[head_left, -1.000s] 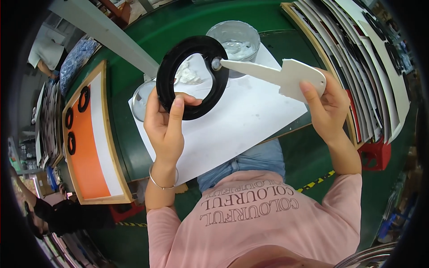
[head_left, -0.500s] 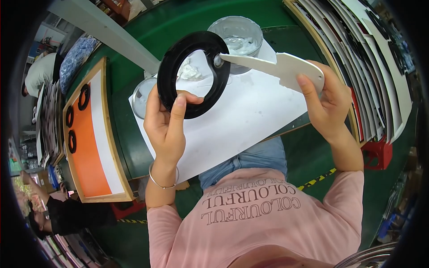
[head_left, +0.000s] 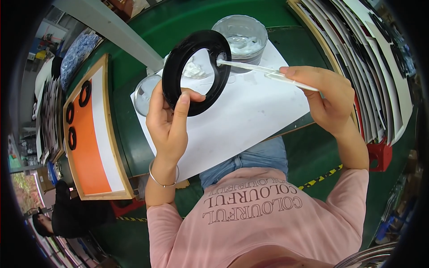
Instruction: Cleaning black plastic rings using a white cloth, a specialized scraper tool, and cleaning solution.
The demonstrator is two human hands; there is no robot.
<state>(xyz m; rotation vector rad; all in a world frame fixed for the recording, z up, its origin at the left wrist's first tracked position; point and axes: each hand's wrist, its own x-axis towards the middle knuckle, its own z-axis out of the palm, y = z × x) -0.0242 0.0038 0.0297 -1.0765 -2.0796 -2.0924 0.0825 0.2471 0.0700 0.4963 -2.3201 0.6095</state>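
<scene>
My left hand [head_left: 172, 114] is closed round the lower left rim of a black ring [head_left: 173, 85], holding it tilted above the table. In my right hand [head_left: 328, 91] is a thin white spatula [head_left: 272, 73], turned edge-on. Its narrow tip touches the inner right side of the ring, where a dab of pale paste [head_left: 220, 58] sits. Behind the ring stands a clear tub [head_left: 252, 57] with whitish paste in it. A crumpled white tissue [head_left: 194, 70] shows partly through the ring's opening.
White paper [head_left: 237, 120] covers part of the green table [head_left: 187, 20]. A round clear lid [head_left: 142, 96] lies at its left. Further left, a wooden-framed tray [head_left: 105, 134] bears several black rings. Stacked boards [head_left: 353, 53] stand at right, near a red stool [head_left: 380, 156].
My right hand has rolled the spatula from showing its broad face to edge-on, its tip still at the ring. The ring has shifted slightly. At far left, another person has moved.
</scene>
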